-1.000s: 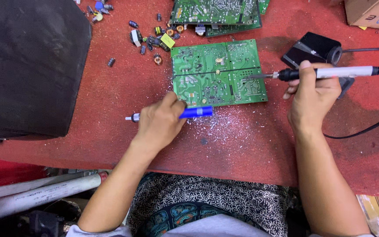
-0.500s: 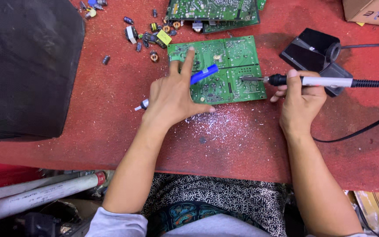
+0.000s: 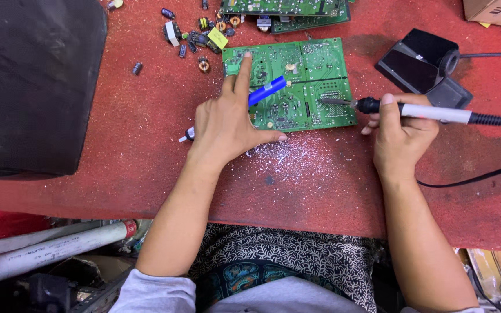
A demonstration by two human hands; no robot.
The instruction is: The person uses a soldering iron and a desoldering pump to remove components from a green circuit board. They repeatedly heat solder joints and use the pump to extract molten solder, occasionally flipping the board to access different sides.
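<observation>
- Left hand (image 3: 227,124) has moved up from the bench (image 3: 320,174); now grips blue tool (image 3: 267,90), index finger pinning green circuit board (image 3: 314,75).
- Right hand (image 3: 401,136) grips soldering iron (image 3: 430,111); tip touches board's right edge.
- Board steadied; joint work appears underway.
- Loose components (image 3: 198,37) beyond.

Brown cardboard box (image 3: 497,11) (cut off) top right

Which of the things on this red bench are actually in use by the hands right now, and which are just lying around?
In use:
green circuit board
soldering iron in right hand
blue tool under left hand

Lying about:
loose components
boards at the back
black stand
cardboard box
</observation>
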